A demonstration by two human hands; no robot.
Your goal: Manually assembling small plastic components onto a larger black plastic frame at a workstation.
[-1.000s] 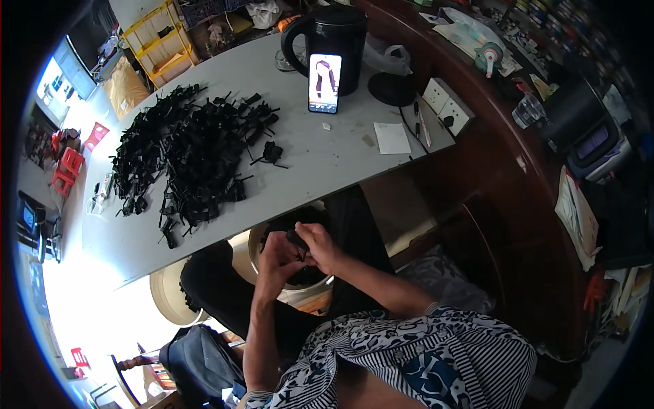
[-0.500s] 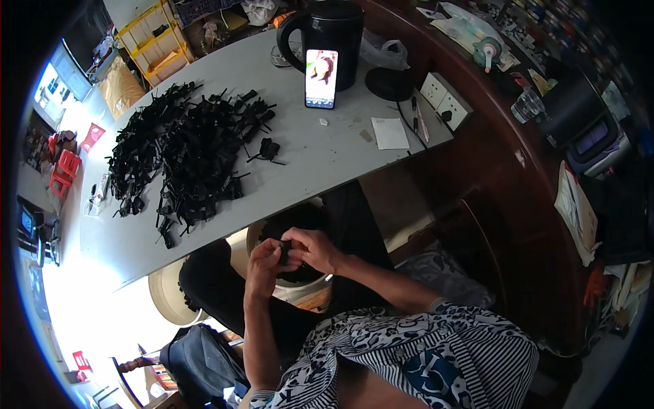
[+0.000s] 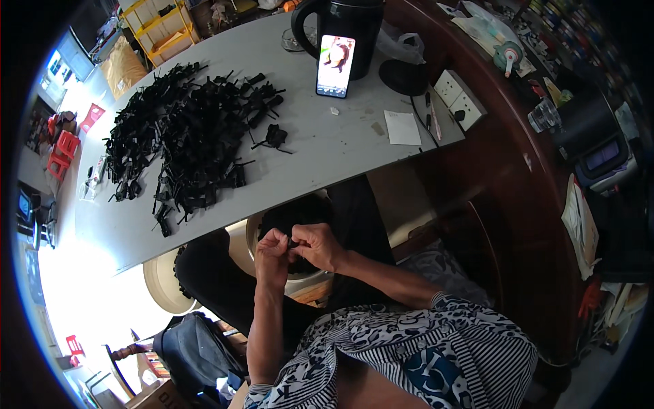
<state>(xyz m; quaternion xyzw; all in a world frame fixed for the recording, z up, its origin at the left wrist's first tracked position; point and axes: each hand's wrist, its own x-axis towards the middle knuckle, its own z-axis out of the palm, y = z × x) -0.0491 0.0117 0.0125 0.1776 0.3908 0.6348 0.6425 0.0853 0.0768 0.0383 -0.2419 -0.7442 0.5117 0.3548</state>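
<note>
My left hand (image 3: 273, 249) and my right hand (image 3: 318, 247) meet above a pale bucket (image 3: 251, 235) between my knees. Pinched between their fingertips is a small black plastic part (image 3: 293, 243), mostly covered by the fingers. Dark pieces fill the bucket below. On the grey table ahead lies a big heap of black plastic parts (image 3: 201, 129) with thin prongs sticking out. One similar black part (image 3: 275, 136) rests apart, to the right of the heap.
A lit phone (image 3: 335, 67) leans against a large black mug-shaped container (image 3: 354, 31). White paper (image 3: 402, 127), pens and a socket strip (image 3: 460, 99) occupy the table's right end. Another pale bucket (image 3: 157, 283) stands beside my left knee. The table edge (image 3: 225, 227) runs just beyond my hands.
My hands have turned about the small black part, the right hand now more curled over it. The whole view has shifted slightly, moving the table's things up and mostly rightward.
</note>
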